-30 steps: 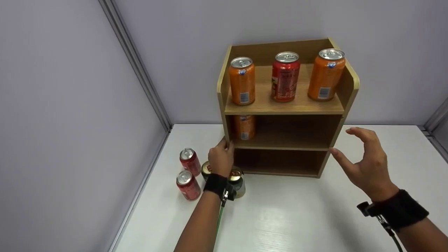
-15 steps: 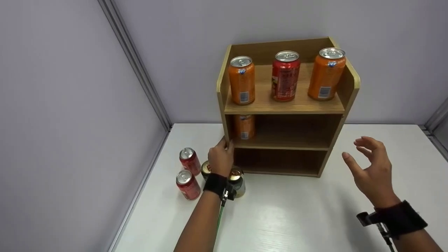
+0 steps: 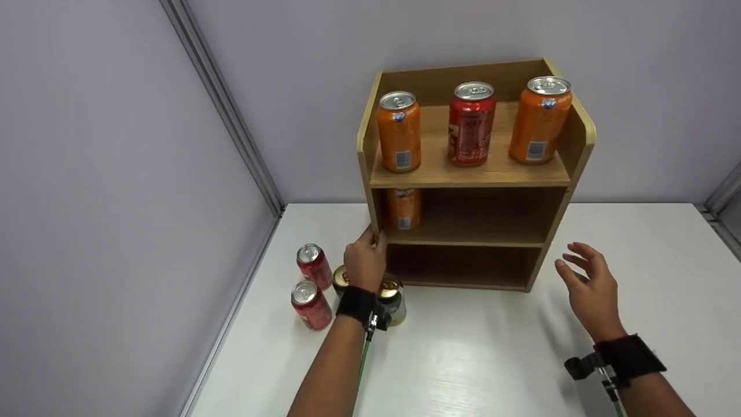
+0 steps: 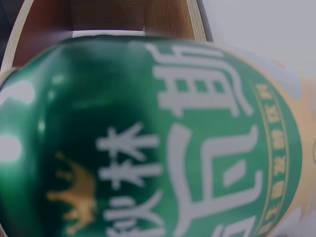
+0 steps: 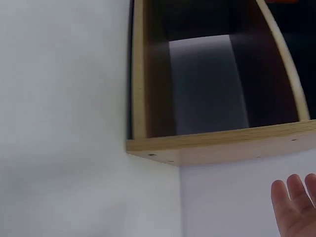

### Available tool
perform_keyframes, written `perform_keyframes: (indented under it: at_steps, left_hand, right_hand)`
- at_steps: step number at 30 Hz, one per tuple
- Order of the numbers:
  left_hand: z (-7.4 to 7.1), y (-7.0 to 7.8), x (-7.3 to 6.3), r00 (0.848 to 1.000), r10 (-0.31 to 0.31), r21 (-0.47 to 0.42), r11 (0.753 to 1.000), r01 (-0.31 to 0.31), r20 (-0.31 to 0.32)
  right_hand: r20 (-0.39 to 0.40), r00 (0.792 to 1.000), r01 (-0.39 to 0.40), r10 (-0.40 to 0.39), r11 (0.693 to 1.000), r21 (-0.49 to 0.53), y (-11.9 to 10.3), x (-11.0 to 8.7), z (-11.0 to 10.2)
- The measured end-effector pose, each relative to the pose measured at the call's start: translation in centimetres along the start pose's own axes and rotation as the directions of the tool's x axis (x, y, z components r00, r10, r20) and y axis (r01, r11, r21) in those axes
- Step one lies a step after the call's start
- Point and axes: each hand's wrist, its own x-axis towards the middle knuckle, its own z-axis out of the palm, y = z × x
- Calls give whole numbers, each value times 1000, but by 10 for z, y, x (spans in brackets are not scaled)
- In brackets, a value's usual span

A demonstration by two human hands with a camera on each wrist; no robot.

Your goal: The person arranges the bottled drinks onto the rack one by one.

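A wooden shelf [image 3: 463, 243] with three levels stands on the white table. My left hand [image 3: 365, 263] holds its left side panel near the middle board, its fingertips partly hidden behind the panel. Below that wrist stand a green and gold can [image 3: 393, 304] and a second gold-topped can [image 3: 340, 278], partly covered by the hand. A green can [image 4: 163, 138] fills the left wrist view. To the right of the shelf my right hand [image 3: 593, 292] hovers with relaxed fingers, touching nothing. In the right wrist view its fingertips [image 5: 296, 197] show beside the shelf's side.
On the top level stand an orange can [image 3: 399, 133], a red can [image 3: 472, 127] and another orange can [image 3: 539, 121]. One more orange can [image 3: 404, 208] is on the middle level. Two red cans [image 3: 312, 307] stand at the left, near the grey wall [image 3: 145, 202].
My right hand has moved down from beside the shelf's right edge, first a little outward and then back toward the left, its fingers closing in somewhat. The left hand keeps its hold; the cans stay put.
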Motion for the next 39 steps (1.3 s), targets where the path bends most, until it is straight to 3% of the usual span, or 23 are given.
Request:
perform_keyframes:
  at_steps: [6,11,17,25,34,39]
  left_hand:
    - [5,2,-1,1000,14,6,1000,-14,-17]
    - [6,5,-4,1000,-7,-3,1000,7,-6]
    - [6,9,-4,1000,-25,-7,1000,25,12]
    - [9,11,-6,999,-21,-14,1000,22,38]
    - [4,5,0,1000,15,9,1000,-15,-2]
    - [-6,1,3,998,-32,1,999,32,45]
  right_hand:
    - [151,972,-196,180,975,100,24,0,16]
    - [216,944,-294,249,932,210,39,0,31]
    - [223,937,-317,267,920,230,44,2,41]
    - [187,930,-347,317,925,154,55,2,52]
    - [236,915,-363,327,923,127,62,4,70]
    - [204,911,-394,359,903,173,59,3,81]
